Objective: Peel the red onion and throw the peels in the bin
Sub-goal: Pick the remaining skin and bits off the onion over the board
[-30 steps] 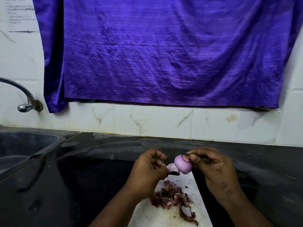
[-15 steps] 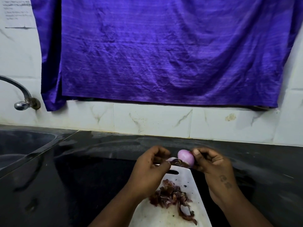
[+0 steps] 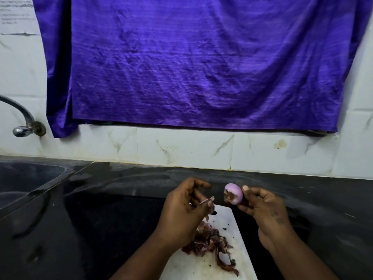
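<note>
Here the red onion [image 3: 234, 196] is held up in the air by the right hand [image 3: 266, 211], above the far right corner of the white cutting board [image 3: 228, 221] that lies on the black counter [image 3: 101, 209]. The fingers of this hand are curled around the right side of the onion, with the thumb tip resting at its upper right, so the left side of the onion, where a small brown rough patch of skin remains, is turned toward the left hand [image 3: 185, 207]. The left hand is just beside the onion but not touching it; a small gap is between them. Its thumb and fingers are pinched on a pale strip of peel [image 3: 207, 201], and a dark pointed tip shows under the fingers, perhaps a knife, but I cannot tell. The onion is almost round, so I cannot name a clear long axis; the patch faces left and a little down. I judge that the peeling is almost finished, and the left hand is the nearer one to take the last patch. The pile of peels [image 3: 210, 241] lies on the middle of the board, toward its near edge, under the left wrist. No bin is visible, so the throwing step seems not yet done.
</note>
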`<state>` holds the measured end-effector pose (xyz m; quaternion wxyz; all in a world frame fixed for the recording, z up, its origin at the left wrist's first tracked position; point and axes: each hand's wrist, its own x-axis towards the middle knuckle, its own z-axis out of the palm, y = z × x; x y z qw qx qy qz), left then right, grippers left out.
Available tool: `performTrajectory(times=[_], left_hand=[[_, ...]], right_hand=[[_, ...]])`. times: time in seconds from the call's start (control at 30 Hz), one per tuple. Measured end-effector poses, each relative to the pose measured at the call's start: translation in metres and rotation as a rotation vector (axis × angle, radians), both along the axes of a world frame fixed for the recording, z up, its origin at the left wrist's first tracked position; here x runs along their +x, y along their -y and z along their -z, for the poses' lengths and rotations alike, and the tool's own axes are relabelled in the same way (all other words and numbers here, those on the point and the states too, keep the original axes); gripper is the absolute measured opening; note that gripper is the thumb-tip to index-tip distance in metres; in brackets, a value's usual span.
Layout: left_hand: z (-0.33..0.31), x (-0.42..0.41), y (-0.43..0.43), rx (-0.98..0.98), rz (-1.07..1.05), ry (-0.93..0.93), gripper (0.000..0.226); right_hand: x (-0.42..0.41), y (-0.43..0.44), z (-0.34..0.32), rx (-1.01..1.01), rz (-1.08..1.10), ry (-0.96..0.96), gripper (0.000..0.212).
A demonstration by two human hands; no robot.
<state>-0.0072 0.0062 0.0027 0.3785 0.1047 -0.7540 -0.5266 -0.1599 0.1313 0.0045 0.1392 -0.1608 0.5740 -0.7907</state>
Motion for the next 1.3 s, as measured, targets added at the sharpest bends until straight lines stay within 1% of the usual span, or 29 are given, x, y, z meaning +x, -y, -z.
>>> performTrajectory(times=[0.13, 0.2, 0.23, 0.3, 0.37, 0.43, 0.57, 0.7, 0.97, 1.07, 1.13, 1.2, 1.23, 1.3], left_hand=[[0.008, 0.001, 0.005, -0.226, -0.081, 0.208, 0.029], [0.008, 0.001, 0.002, -0.291, -0.104, 0.262, 0.035], [0.008, 0.001, 0.001, -0.312, -0.109, 0.254, 0.040], [0.006, 0.000, -0.001, -0.379, -0.113, 0.167, 0.047], [0.003, 0.001, -0.004, -0.448, -0.108, 0.068, 0.051], [0.002, 0.000, -0.006, -0.477, -0.080, 0.011, 0.052], [0.002, 0.002, -0.006, -0.545, -0.100, -0.042, 0.051], [0.001, 0.003, -0.006, -0.615, -0.133, -0.049, 0.054], [0.003, 0.002, -0.004, -0.632, -0.090, -0.057, 0.056], [0.003, 0.002, -0.005, -0.556, -0.062, -0.075, 0.051], [0.000, 0.003, -0.008, -0.446, -0.015, -0.106, 0.046], [-0.002, 0.002, -0.008, -0.320, 0.009, -0.125, 0.044], [-0.002, 0.001, -0.007, -0.291, -0.015, -0.124, 0.044], [0.001, 0.001, -0.003, -0.324, -0.071, -0.083, 0.048]], right_hand=[[0.003, 0.001, 0.002, 0.046, -0.041, -0.028, 0.013], [0.006, 0.002, 0.002, 0.077, -0.053, -0.032, 0.015], [0.006, 0.001, 0.002, 0.087, -0.062, -0.031, 0.016], [0.006, 0.000, -0.001, 0.110, -0.094, -0.023, 0.015], [0.008, -0.001, -0.002, 0.133, -0.138, -0.012, 0.014], [0.011, -0.001, -0.003, 0.150, -0.183, -0.003, 0.013], [0.014, -0.001, -0.005, 0.160, -0.244, 0.014, 0.014], [0.015, -0.002, -0.006, 0.160, -0.284, 0.016, 0.015], [0.011, -0.004, -0.005, 0.159, -0.329, 0.035, 0.016], [0.013, -0.003, -0.005, 0.129, -0.354, 0.103, 0.014], [0.010, -0.003, -0.007, 0.104, -0.338, 0.187, 0.012], [0.002, -0.004, -0.007, 0.057, -0.273, 0.273, 0.010], [-0.002, -0.005, -0.007, 0.038, -0.242, 0.294, 0.009], [-0.005, -0.005, -0.004, 0.035, -0.225, 0.288, 0.009]])
